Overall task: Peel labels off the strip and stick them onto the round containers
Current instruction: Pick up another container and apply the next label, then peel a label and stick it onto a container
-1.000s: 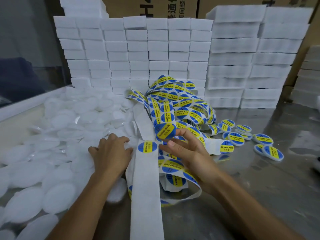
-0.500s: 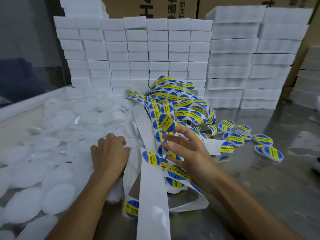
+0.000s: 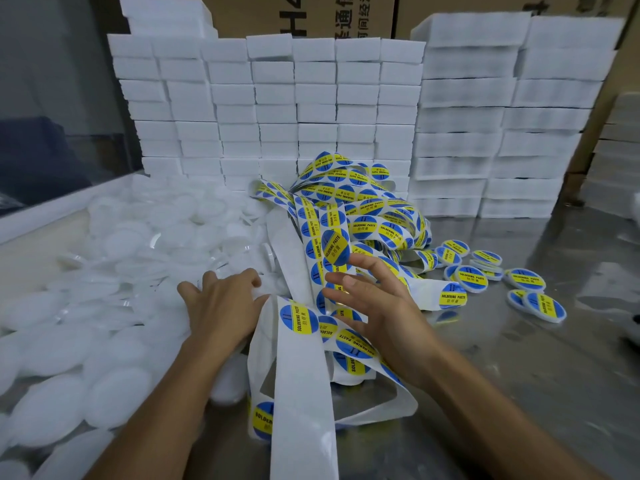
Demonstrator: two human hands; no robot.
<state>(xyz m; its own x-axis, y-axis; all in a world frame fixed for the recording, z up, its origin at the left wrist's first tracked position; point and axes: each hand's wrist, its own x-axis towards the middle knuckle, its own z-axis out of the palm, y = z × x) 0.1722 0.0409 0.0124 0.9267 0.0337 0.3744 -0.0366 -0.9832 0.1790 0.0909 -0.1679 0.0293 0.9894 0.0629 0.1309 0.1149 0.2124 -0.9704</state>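
Dim, w/ table glare (edges warped).

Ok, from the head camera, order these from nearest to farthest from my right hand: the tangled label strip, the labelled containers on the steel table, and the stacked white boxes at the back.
From the right hand:
1. Tangled label strip, right under and ahead of the fingers.
2. Labelled containers, further right on the steel table.
3. Stacked white boxes, along the back.

A reflective steel table (image 3: 519, 358) backs onto stacked white foam blocks (image 3: 311, 109) and printed cardboard boxes (image 3: 346, 15).
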